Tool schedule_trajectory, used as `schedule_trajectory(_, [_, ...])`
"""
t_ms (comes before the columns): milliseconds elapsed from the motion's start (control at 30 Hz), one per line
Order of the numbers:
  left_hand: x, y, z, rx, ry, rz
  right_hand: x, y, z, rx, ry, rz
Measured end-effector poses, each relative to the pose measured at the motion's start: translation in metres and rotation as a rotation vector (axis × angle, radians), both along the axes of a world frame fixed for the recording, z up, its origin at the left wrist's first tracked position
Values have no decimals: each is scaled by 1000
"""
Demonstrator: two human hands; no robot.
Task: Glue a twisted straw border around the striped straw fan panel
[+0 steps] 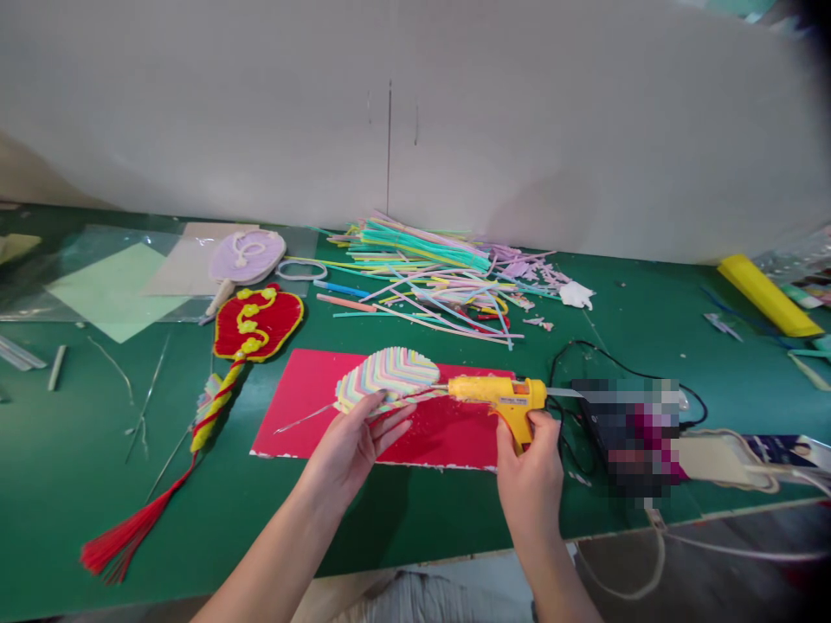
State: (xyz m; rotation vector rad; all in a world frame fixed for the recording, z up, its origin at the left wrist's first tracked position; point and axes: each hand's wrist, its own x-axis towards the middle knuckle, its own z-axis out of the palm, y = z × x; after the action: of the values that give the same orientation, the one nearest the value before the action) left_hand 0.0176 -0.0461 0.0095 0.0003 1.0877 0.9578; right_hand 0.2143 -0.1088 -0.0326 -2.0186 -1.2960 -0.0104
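Left hand (356, 443) holds striped piece (389, 376) | right hand (533, 463) grips yellow glue gun (497, 392) (nozzle (440, 388) beside piece) | hands apart

Held glue gun (497, 389), striped oval (393, 374), red board (447, 443)

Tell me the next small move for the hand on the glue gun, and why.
Probably have the right hand gently squeeze the yellow glue gun: its nozzle is close to the edge of the striped piece, which the left hand holds over the red sheet, and a pale stick juts from the gun's rear.
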Motion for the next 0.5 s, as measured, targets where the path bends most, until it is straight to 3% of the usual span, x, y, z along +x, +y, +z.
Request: schedule_trajectory(500, [-4,-2,-2,-2,3,1,-4,0,5,-28,81,-74])
